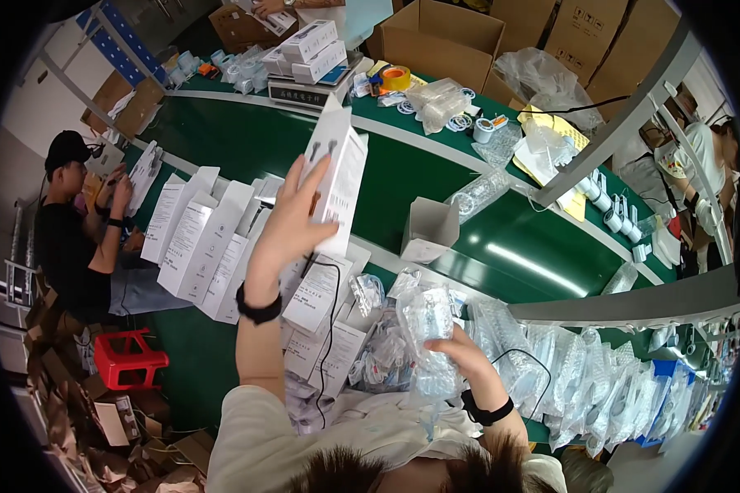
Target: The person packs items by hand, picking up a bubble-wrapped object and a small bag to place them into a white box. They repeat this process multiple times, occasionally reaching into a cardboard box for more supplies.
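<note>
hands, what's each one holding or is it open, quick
Left hand: holding a white box, fingers spread across its side.
Right hand: closed on a bubble-wrapped packet.

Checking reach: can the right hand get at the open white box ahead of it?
Probably yes: the white box stands ahead with open space above, though the right hand holds a bubble-wrapped packet.

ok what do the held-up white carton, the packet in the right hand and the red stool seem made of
White carton: likely thin, smooth cardboard, from its crisp folds and flaps.
Bubble-wrapped packet: outer layer looks like clear, glossy plastic film, given the dimples and highlights.
Red stool: probably smooth moulded plastic, judging by its even colour.
</note>
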Motion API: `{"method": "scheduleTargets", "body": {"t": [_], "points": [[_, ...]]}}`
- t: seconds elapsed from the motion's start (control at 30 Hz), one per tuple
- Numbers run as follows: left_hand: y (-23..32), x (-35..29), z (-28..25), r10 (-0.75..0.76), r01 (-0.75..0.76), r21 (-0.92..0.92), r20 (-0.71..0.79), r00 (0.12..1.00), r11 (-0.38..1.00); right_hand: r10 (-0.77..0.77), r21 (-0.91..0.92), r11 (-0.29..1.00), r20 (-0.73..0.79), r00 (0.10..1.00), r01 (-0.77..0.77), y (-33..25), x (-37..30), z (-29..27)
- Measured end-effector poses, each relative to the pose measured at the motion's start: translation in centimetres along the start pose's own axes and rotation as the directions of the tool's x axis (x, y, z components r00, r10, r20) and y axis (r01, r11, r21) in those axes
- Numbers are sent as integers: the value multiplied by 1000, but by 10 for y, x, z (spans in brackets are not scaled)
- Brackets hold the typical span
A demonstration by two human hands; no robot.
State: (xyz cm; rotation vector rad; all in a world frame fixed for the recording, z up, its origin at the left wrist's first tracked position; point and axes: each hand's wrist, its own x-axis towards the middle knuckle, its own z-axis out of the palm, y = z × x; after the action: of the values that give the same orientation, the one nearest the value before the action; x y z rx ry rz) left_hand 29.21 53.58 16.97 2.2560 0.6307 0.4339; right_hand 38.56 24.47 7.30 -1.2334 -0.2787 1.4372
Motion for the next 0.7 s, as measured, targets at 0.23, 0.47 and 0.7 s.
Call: {"method": "scheduleTargets", "body": {"t": [0.23, 0.47, 0.7], "points": [[0, -142, 8, -384, 191, 621, 192, 903, 760, -1, 97, 995, 25, 1000, -1, 3, -3, 7], [109, -151, -83, -154, -288, 579, 595, 789, 763, -29, 44, 999, -9, 1000, 30, 1, -4, 8], [135, -37, -124, -103, -398, 750, 521, 847, 528, -372, -596, 699, 169, 913, 395, -30, 61, 33]]}}
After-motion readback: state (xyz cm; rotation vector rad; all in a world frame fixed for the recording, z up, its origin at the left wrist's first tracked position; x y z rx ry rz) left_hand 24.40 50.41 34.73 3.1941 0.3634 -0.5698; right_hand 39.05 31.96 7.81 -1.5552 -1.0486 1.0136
